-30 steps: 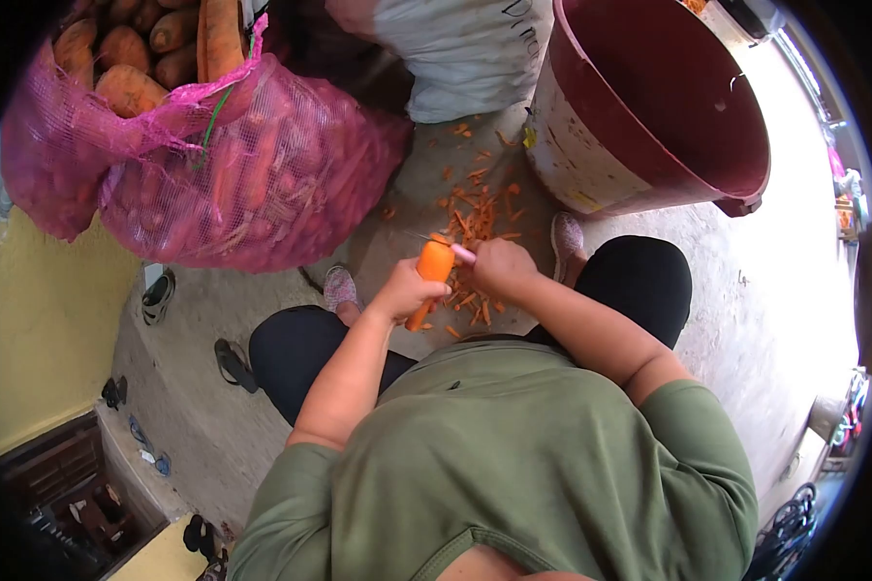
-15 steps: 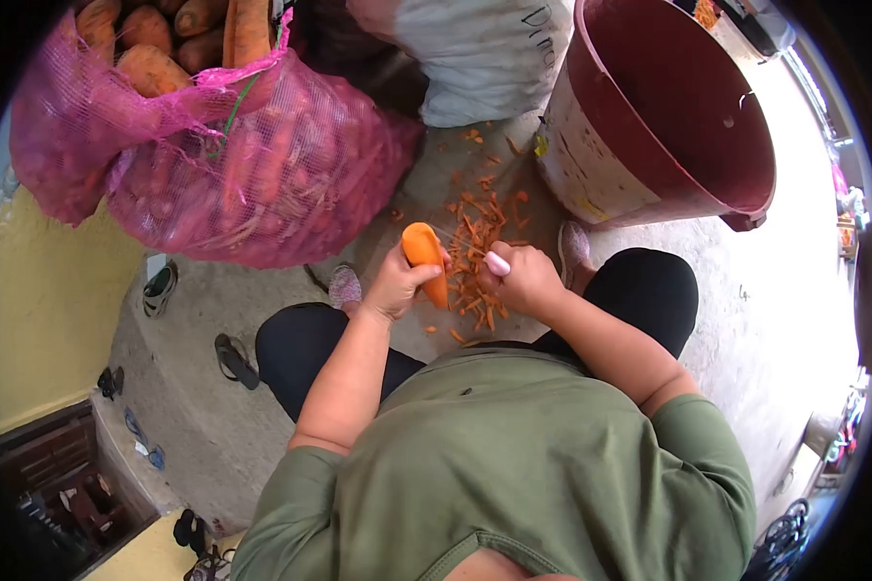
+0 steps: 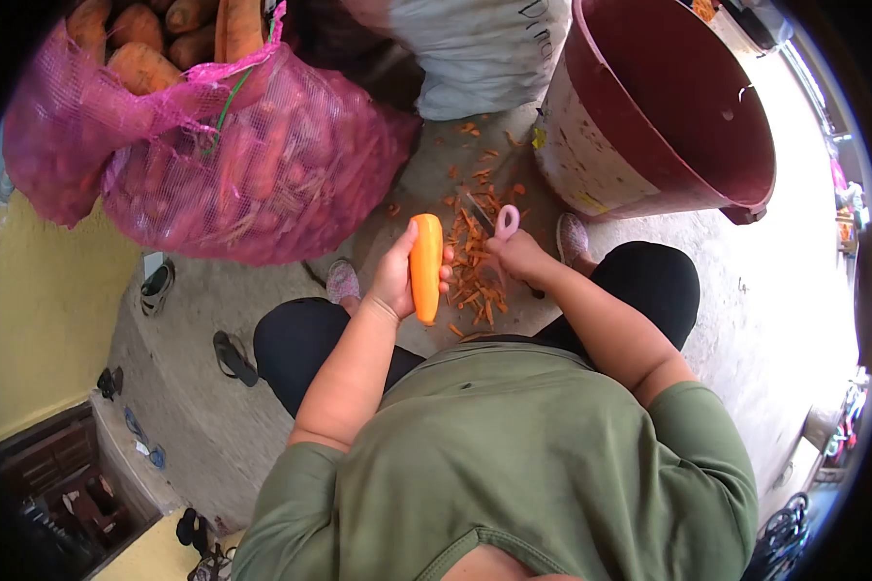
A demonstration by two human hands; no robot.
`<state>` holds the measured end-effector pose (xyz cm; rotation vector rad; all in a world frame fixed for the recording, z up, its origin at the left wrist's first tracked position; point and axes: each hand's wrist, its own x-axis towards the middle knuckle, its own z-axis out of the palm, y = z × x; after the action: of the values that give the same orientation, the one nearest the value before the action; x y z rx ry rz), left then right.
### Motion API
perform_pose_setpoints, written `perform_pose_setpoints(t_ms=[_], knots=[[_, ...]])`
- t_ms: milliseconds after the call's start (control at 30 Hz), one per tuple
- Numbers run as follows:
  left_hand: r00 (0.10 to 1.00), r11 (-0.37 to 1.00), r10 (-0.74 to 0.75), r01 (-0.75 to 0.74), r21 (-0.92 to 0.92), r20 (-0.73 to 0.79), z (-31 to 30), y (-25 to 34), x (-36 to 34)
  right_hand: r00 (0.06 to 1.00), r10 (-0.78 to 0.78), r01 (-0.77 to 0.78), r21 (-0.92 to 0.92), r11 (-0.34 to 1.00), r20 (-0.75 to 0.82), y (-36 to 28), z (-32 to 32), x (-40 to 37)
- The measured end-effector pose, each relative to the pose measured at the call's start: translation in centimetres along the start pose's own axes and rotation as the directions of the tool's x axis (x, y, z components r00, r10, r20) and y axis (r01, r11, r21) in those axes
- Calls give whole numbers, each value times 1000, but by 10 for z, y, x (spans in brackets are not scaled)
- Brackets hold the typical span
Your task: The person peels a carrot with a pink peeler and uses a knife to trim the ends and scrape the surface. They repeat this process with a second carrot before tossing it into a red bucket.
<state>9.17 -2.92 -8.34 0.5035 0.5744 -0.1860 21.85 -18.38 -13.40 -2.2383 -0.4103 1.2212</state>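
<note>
A peeled orange carrot (image 3: 425, 271) is held roughly upright in my left hand (image 3: 394, 278), whose fingers wrap round it. Just to its right my right hand (image 3: 521, 259) is closed on a tool with a pink looped handle (image 3: 508, 221). A thin metal blade (image 3: 478, 212) shows up and to the left of that hand; I cannot make out its exact type. The tool and the carrot are apart. Orange peelings (image 3: 475, 281) lie scattered on the floor below and beyond my hands.
A pink mesh sack (image 3: 271, 165) full of carrots stands at the upper left. Beyond the peelings is a white sack (image 3: 489, 58). A large dark red bucket (image 3: 601, 145) stands at the upper right. A loose sandal (image 3: 234, 357) lies left of my knee.
The carrot has turned more upright and shows its long side. My right hand has shifted slightly right and rotated, so the pink handle points up and the blade is in view.
</note>
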Motion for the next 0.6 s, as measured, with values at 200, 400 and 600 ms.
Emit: perform_pose_setpoints(t_ms=[200,400,600], knots=[[995,997,-68,66,33,79,13,10,14,999,-8,-1,185,983,48,11,10,6],[825,880,215,-395,263,522,192,85,28,994,-106,107,-44,993,25,6,-1,2],[235,-508,700,-502,700,675,233,180,-5,990,-127,124,-56,991,-58,-7,-18,-14]])
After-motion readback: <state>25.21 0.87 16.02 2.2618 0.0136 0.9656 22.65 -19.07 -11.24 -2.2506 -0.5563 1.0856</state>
